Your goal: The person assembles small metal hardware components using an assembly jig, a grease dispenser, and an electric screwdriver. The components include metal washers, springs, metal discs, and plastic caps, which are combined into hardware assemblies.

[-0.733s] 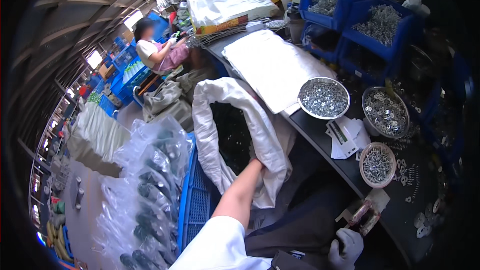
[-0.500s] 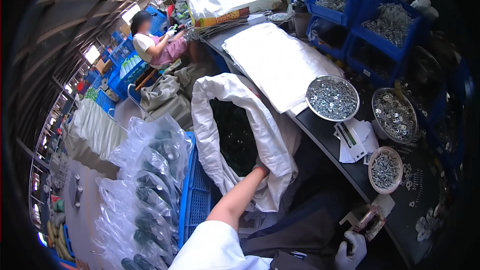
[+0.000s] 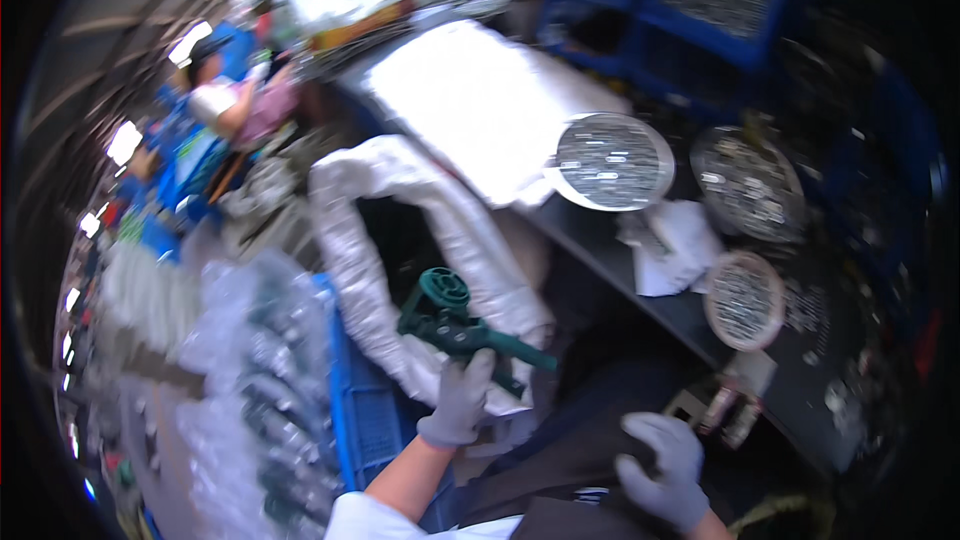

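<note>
Left hand (image 3: 460, 400), gloved grey, rises from the lower edge with the forearm bare and a white sleeve at the elbow. Its fingers are closed around the grip of a green plastic tool (image 3: 455, 320), held above the mouth of a white sack (image 3: 400, 240).

Right hand (image 3: 660, 465), also gloved, rests low against dark clothing near the lower edge, fingers loosely curled; whether it holds anything I cannot tell.

The tool's long axis runs from upper left to lower right. Its round head points up and left, over the sack's dark opening; the thin end sticks out to the lower right past the fingers.

Room: the sack sits between a blue crate (image 3: 365, 410) on the left and the dark bench (image 3: 640, 285) edge on the right, so the gap is tight. On the bench, well apart from the hands, stand round metal bowls (image 3: 612, 160) of small parts and a crumpled white paper (image 3: 675, 245). The picture is blurred.
</note>
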The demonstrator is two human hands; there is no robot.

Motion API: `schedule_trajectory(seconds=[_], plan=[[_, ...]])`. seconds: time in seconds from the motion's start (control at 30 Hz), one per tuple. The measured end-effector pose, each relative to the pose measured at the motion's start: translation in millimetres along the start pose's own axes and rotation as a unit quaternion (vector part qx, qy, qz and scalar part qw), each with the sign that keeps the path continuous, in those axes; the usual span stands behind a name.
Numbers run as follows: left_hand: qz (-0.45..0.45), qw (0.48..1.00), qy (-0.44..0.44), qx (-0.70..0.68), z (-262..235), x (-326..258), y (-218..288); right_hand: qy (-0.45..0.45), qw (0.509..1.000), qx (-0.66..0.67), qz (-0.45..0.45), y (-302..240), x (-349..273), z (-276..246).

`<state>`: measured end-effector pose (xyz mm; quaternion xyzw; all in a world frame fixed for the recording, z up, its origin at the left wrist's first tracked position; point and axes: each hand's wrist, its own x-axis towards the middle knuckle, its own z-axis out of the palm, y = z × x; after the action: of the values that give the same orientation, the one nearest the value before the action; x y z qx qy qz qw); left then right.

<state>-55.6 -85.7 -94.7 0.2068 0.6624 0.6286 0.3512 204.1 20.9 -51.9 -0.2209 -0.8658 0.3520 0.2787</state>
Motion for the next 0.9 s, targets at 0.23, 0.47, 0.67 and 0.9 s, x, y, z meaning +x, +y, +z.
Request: schedule_trajectory(seconds=[0.23,0.47,0.67,0.9], plan=[[0.191,0.931,-0.311,-0.009,103.1,-29.4,31.1,0.007,0.982,0.116,0.146,-2.4,16.0,-21.9],[-0.189,0.777,-0.527,-0.288,151.8,-11.3,52.8,-0.125,0.951,0.156,0.236,19.3,14.9,-124.9],[-0.117,0.831,-0.484,-0.247,167.8,3.2,70.0,0.236,0.936,-0.115,0.234,138.9,75.2,-171.2],[0.002,0.925,-0.358,-0.124,184.3,-2.4,65.4,0.102,0.902,-0.355,0.225,204.6,145.3,-166.1]])
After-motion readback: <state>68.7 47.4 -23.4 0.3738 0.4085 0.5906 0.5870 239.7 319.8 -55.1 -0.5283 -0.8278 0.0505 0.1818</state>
